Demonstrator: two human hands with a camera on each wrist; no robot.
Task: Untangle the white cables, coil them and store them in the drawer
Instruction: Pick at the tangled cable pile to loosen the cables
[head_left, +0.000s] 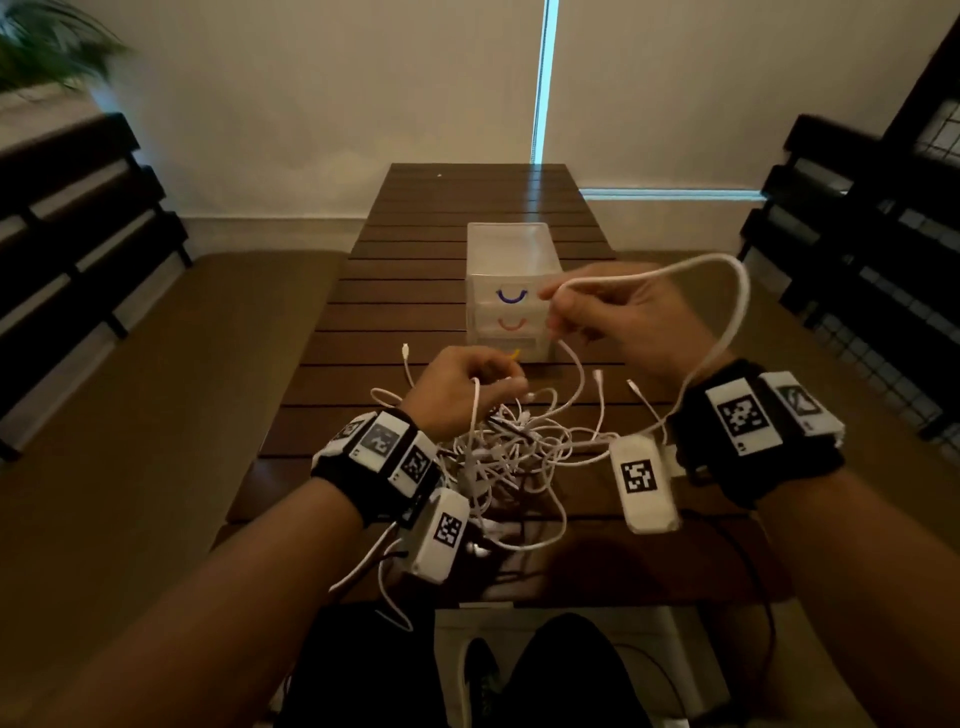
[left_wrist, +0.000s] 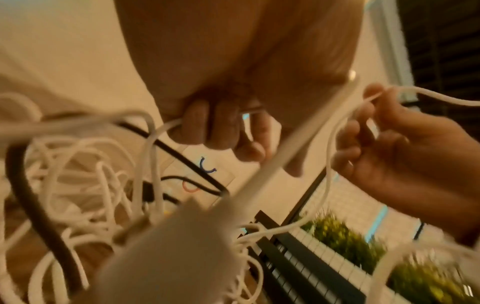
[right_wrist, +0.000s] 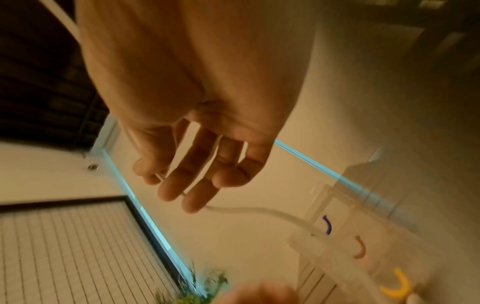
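A tangle of white cables (head_left: 519, 452) lies on the dark slatted table (head_left: 415, 291), close to its near edge. My left hand (head_left: 462, 384) hovers above the tangle's far side, its fingers (left_wrist: 223, 131) curled round a white strand that rises from the heap. My right hand (head_left: 608, 312) is raised in front of the drawer unit and pinches one white cable (head_left: 740, 291) between thumb and fingertips (right_wrist: 161, 179). That cable arcs up to the right, then drops back to the tangle. The translucent drawer unit (head_left: 511, 249) has blue, red and yellow handles; its drawers look closed.
Dark slatted benches (head_left: 78, 234) flank the table on both sides. A plant (head_left: 47, 47) stands at the far left by the wall. A black cable (left_wrist: 39, 205) runs through the heap. A white stool (head_left: 675, 654) and my legs sit below the table's near edge.
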